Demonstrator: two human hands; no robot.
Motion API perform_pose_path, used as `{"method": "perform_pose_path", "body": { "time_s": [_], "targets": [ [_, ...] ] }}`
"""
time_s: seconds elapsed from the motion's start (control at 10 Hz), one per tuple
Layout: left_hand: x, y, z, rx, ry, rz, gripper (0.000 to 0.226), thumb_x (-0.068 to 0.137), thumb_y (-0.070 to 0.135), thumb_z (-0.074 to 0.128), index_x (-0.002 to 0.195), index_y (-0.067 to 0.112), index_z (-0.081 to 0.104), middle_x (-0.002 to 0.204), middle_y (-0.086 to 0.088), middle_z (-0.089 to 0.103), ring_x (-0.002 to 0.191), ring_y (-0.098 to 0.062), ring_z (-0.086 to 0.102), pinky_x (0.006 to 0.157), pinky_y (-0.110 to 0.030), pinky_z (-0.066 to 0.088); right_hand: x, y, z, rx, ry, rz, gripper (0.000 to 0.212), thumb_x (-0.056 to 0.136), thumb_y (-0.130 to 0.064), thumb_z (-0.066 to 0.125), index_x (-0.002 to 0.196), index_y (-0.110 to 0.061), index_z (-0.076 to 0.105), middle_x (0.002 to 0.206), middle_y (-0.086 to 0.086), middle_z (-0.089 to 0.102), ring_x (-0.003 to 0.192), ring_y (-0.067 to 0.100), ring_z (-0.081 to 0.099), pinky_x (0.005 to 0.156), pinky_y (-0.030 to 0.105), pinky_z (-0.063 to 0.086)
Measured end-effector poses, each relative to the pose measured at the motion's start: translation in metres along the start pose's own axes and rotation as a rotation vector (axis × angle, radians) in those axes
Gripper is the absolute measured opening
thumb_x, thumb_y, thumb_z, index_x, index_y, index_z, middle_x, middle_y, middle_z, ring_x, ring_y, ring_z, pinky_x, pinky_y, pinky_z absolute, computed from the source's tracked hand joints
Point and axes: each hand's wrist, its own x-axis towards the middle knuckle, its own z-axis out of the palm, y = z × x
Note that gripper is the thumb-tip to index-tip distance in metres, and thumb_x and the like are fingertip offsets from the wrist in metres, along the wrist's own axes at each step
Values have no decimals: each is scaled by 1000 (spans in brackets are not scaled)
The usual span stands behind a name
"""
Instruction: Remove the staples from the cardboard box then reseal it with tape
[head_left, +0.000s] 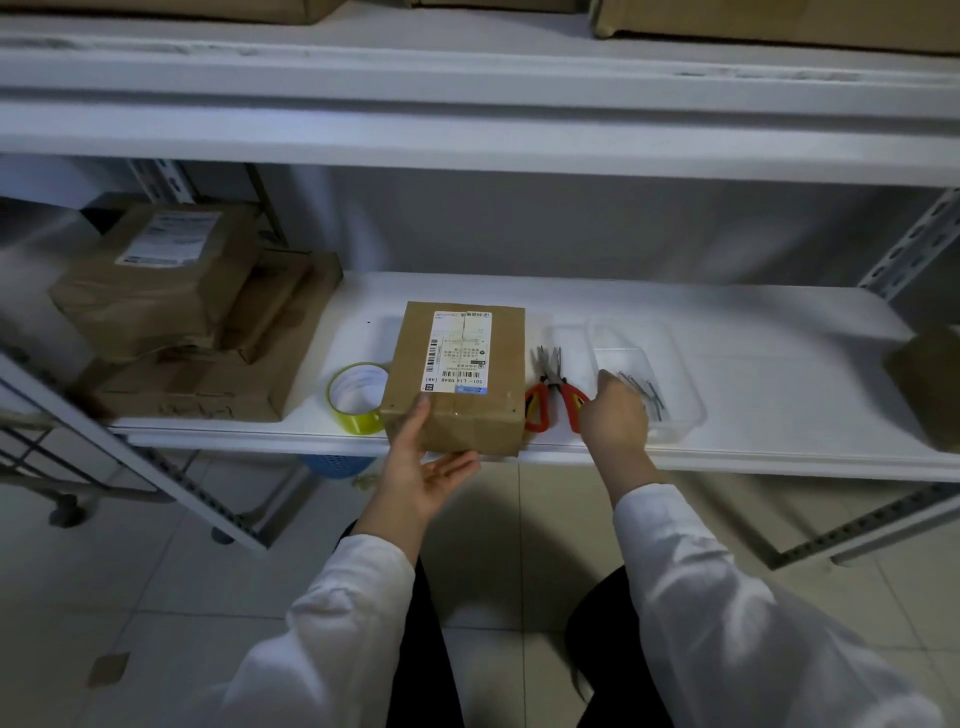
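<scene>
A small brown cardboard box (467, 410) with a white shipping label lies at the front edge of the white shelf (753, 332). My left hand (421, 467) steadies its near left corner, thumb on top and open palm under the front edge. A yellow-green tape roll (356, 397) stands just left of the box. Red-handled pliers (553, 395) lie just right of it. My right hand (615, 421) hovers over the near left corner of a clear plastic tray (675, 358) holding several pulled staples (647, 392); its fingers are curled and what they pinch is hidden.
A stack of brown parcels (192, 322) fills the shelf's left end. Another box (930, 384) sits at the far right edge. An upper shelf (467, 119) overhangs the work area. A blue basket (335, 465) shows below the shelf on the tiled floor.
</scene>
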Motion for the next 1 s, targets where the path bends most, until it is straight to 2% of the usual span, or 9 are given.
{"method": "perform_pose_path", "body": {
  "time_s": [0.1, 0.3, 0.5, 0.6, 0.7, 0.8, 0.9, 1.0],
  "targets": [
    [0, 0, -1, -39, 9, 2, 66, 76, 38, 72, 130, 18, 40, 104, -13, 49, 102, -44, 54, 94, -55, 49, -1, -1, 1, -23, -3, 2, 14, 90, -9, 49, 102, -2, 55, 105, 19, 64, 98, 35, 60, 71, 31, 42],
    [0, 3, -2, -50, 14, -5, 71, 75, 36, 73, 133, 17, 36, 106, -13, 47, 110, -45, 52, 83, -51, 54, -5, -5, 6, -49, 4, 27, 23, 94, -14, 49, 111, -2, 55, 106, 19, 64, 100, 35, 61, 81, 36, 49],
    [-2, 10, -2, -25, -14, -44, 70, 78, 39, 70, 134, 17, 36, 103, -13, 46, 106, -47, 53, 88, -56, 50, -9, -8, 5, -90, 25, 15, 24, 91, -16, 50, 110, -1, 53, 110, 19, 62, 104, 37, 58, 87, 39, 47],
    [-9, 13, -2, -5, -34, -49, 73, 77, 41, 70, 138, 20, 35, 123, -20, 43, 110, -48, 52, 85, -56, 50, -14, -9, 5, -75, 60, -4, 26, 89, -17, 52, 108, 0, 50, 115, 18, 58, 111, 39, 52, 93, 42, 44],
    [-16, 14, -1, 42, -38, -38, 70, 78, 43, 69, 137, 22, 38, 141, -18, 38, 112, -47, 52, 85, -54, 50, -21, -11, 0, -55, 58, -29, 33, 92, -28, 51, 112, -1, 52, 116, 18, 58, 113, 39, 50, 95, 45, 43],
    [-27, 19, 2, 147, 3, -28, 67, 79, 50, 66, 135, 26, 38, 144, -16, 37, 119, -41, 49, 99, -55, 43, -31, -15, -7, -16, 66, -71, 35, 92, -28, 50, 117, -4, 54, 118, 18, 58, 115, 39, 49, 97, 45, 42],
    [-43, 24, 5, 262, 64, -14, 67, 74, 62, 63, 127, 26, 43, 143, -11, 40, 128, -33, 43, 104, -50, 37, -46, -23, -20, 34, 60, -95, 38, 90, -17, 48, 127, -6, 51, 126, 16, 56, 120, 37, 47, 97, 40, 38],
    [-57, 34, 12, 221, 126, 22, 63, 76, 71, 52, 119, 25, 48, 137, -4, 51, 128, -26, 46, 110, -46, 31, -59, -30, -34, 66, 66, -125, 40, 92, -10, 44, 131, -6, 50, 132, 16, 53, 122, 35, 47, 96, 36, 39]
  ]
}}
